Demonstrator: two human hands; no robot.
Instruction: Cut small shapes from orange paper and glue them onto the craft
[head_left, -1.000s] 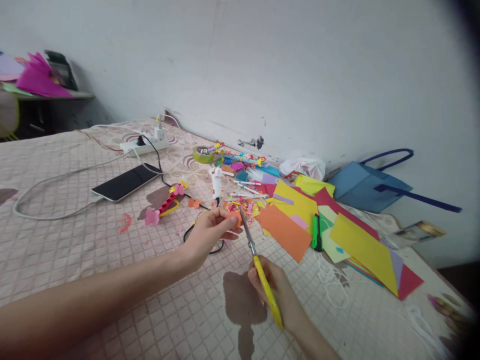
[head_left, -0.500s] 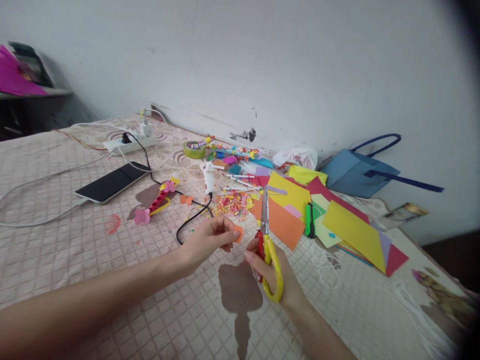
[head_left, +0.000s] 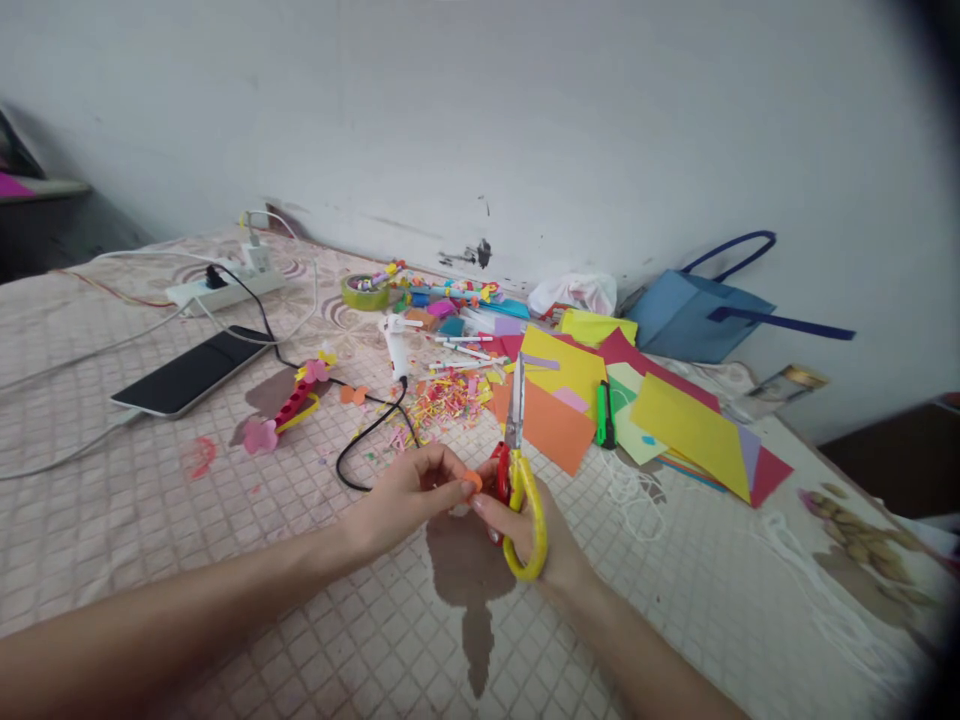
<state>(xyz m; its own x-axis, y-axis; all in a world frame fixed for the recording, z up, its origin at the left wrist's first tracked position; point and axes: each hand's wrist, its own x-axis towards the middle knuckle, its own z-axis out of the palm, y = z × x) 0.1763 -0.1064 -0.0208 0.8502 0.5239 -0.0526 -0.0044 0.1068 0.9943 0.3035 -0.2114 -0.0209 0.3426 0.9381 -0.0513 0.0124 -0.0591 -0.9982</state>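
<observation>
My left hand pinches a small orange paper piece between thumb and fingers, low over the patterned bed cover. My right hand grips yellow-handled scissors with red inner grips; the blades are together and point up and away. The right forefinger and thumb also touch the orange piece, so both hands meet at it. Just beyond them lies an orange paper sheet and a heap of coloured paper snippets.
Coloured sheets and a green cutter lie to the right, a blue bag against the wall. A white glue gun with black cord, a paper craft strip, a phone, a power strip and a tape roll lie left.
The scissors left the orange piece and swung upright with blades closed. Both hands drew nearer to me and came together on the piece. The view shifted right.
</observation>
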